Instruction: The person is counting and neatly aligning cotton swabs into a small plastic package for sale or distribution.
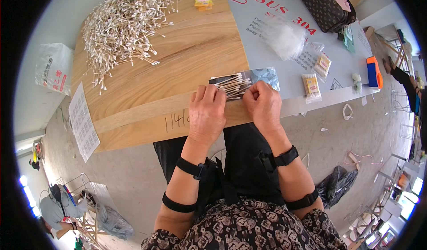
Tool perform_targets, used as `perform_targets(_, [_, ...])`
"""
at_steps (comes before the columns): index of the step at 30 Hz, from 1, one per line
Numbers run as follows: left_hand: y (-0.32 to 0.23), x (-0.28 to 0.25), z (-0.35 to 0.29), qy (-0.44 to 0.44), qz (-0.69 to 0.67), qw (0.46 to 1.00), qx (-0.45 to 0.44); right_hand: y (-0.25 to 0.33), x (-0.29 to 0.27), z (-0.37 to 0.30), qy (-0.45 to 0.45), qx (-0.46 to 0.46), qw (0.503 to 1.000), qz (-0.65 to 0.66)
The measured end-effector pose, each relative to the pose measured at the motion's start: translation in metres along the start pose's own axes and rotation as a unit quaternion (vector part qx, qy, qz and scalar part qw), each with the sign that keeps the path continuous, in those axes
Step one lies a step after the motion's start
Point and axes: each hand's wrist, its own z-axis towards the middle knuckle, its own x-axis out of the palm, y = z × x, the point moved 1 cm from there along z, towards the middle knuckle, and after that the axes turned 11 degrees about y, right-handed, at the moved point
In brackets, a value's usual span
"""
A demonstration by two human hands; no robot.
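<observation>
Rightward of the hands [265, 104], clear packets [312, 90] hold cotton swabs [310, 78].

Workshop, heaped cotton swabs [126, 25], filled packets [312, 87], concrete floor [129, 172], co-worker [55, 207]

On the table [191, 54], the heap of cotton swabs [126, 25] lies far left, the small cards [203, 1] right of it. The handbag [321, 7] sits far right; nearer lie the plastic bags [283, 36], then two packets [312, 89]. A swab bundle [231, 86] lies near, between left hand [208, 113] and right hand [264, 104].
</observation>
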Motion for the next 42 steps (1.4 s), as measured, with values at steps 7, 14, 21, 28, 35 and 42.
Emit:
perform_targets(7, [0.0, 0.002, 0.005, 0.066, 0.034, 0.997, 0.028, 0.0, 0.001, 0.0, 0.007, -0.003, 1.0, -0.013])
perform_targets(14, [0.001, 0.0, 0.008, 0.078, 0.018, 0.997, 0.021, 0.005, -0.003, -0.002, -0.004, -0.044, 0.999, 0.018])
perform_targets(21, [0.003, -0.005, 0.012, 0.097, 0.015, 0.995, 0.028, 0.011, -0.004, -0.005, 0.067, -0.231, 0.962, -0.127])
perform_targets(28, [0.003, -0.016, 0.014, 0.126, -0.004, 0.992, -0.022, 0.011, -0.008, -0.006, 0.046, -0.219, 0.963, -0.15])
perform_targets(35, [-0.007, 0.011, 0.007, 0.096, 0.003, 0.995, -0.034, 0.005, -0.003, -0.005, 0.018, -0.183, 0.977, -0.109])
perform_targets(42, [-0.012, 0.016, -0.001, 0.136, 0.034, 0.989, -0.054, -0.003, -0.008, 0.003, 0.053, -0.095, 0.991, 0.076])
